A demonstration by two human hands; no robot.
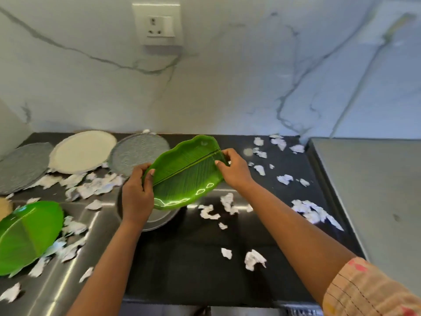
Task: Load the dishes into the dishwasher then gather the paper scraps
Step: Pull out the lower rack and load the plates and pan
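Note:
A green leaf-shaped plate (186, 173) is held above the black counter (182, 258), tilted. My left hand (137, 192) grips its near left end, and my right hand (232, 167) pinches its far right end. Under it a steel plate (159, 221) lies on the counter, mostly hidden. A second green leaf plate (27, 233) sits at the left. At the back left lie a white round plate (83, 151), a grey textured plate (139, 151) and another grey plate (21, 166). Torn white paper scraps (254, 260) are strewn over the counter.
A marble wall with a power socket (159, 26) rises behind the counter. A grey raised surface (373, 190) borders the counter on the right. More scraps pile up at the left (91, 185) and right (314, 210).

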